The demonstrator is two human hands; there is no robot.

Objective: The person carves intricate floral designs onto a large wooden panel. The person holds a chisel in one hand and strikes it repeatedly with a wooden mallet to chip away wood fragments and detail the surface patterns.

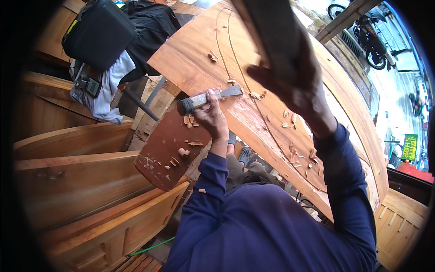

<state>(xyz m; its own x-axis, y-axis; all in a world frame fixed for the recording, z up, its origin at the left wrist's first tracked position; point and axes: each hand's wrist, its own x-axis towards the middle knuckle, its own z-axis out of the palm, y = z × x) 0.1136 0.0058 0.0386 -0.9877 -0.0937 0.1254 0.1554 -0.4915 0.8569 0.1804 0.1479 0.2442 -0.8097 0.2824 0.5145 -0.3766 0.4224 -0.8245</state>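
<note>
My left hand [213,117] is wrapped round the pale handle of a chisel [232,91]. Its flat metal blade rests at a cut edge on a large, curved wooden panel [190,59]; a dark wrapping covers the butt of the handle. High over the panel, my right hand [301,90] grips a dark, thick block-shaped mallet [276,31], close to the camera and slightly blurred, its upper end out of the picture. Curved lines run along the panel, and a rough, chipped strip [253,122] lies just beyond the chisel's tip. Wood shavings [258,95] are scattered around it.
A reddish-brown board [158,149] with shavings stands left of my left hand. Wooden panels [77,181] lean at the left. A black case [99,34] and cloths sit at the upper left. A motorcycle [371,41] is outside, upper right.
</note>
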